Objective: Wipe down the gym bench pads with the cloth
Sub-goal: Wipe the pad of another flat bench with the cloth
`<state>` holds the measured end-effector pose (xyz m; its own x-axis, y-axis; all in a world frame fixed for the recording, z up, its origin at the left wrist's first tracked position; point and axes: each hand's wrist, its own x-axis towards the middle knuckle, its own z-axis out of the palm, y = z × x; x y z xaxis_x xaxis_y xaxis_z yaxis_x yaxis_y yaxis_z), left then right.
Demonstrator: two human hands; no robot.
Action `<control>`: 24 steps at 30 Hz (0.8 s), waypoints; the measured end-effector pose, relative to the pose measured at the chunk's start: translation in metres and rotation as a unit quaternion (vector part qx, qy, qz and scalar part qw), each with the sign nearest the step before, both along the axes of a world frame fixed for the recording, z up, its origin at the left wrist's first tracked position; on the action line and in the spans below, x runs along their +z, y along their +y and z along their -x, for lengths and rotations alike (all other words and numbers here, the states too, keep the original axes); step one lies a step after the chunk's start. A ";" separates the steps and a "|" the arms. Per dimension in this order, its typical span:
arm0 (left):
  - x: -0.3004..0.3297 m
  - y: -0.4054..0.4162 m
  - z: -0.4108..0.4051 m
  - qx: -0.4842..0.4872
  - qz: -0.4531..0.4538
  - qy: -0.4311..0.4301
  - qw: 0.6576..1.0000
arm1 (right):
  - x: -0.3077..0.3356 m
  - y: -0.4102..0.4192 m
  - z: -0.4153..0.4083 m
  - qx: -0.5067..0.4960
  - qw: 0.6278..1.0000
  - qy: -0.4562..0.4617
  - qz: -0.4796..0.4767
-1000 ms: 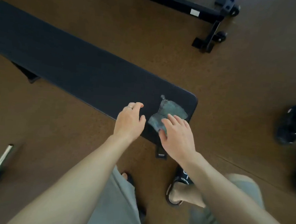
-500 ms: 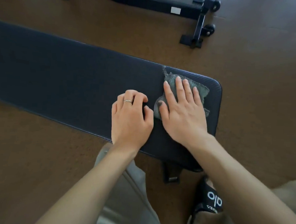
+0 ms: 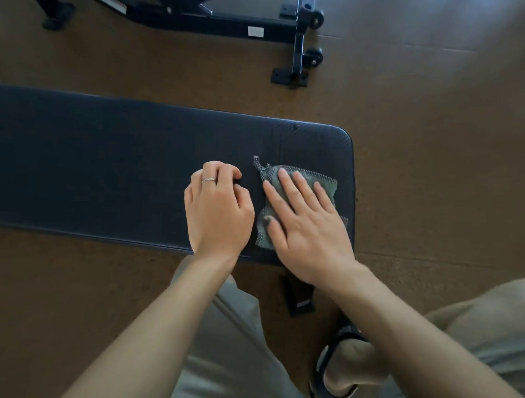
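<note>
A long black bench pad (image 3: 105, 166) runs across the view from the left, and its rounded right end lies in front of me. A grey-green mesh cloth (image 3: 325, 187) lies flat on that right end, near the front edge. My right hand (image 3: 308, 231) presses down on the cloth with flat, spread fingers, covering most of it. Just left of the cloth, my left hand (image 3: 218, 208), with a ring on one finger, rests on the bare pad with its fingers curled under.
The black frame of another bench (image 3: 222, 17), with small wheels (image 3: 312, 57), stands on the brown floor beyond the pad. One black bench foot (image 3: 298, 295) sticks out under the near edge. My sandalled foot (image 3: 346, 367) and my knees are below.
My right hand has drawn the cloth from the pad's far edge back toward the near edge. My left hand has stayed put, and my head has come closer over the bench.
</note>
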<state>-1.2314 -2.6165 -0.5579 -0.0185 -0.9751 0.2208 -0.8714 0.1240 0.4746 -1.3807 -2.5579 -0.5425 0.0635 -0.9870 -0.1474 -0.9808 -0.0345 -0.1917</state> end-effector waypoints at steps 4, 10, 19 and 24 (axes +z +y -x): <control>-0.001 0.001 0.000 -0.001 0.004 0.002 1.000 | 0.001 -0.075 0.022 -0.043 0.999 0.014 -0.003; -0.002 0.000 0.000 0.003 0.004 -0.005 1.000 | 0.003 0.002 -0.008 -0.061 0.998 -0.007 0.004; -0.002 0.000 -0.001 0.005 -0.009 0.000 1.000 | -0.001 -0.061 0.039 -0.095 0.996 -0.001 0.002; -0.004 0.001 -0.002 0.007 0.005 0.000 1.000 | 0.001 -0.048 0.026 -0.173 0.985 -0.016 -0.010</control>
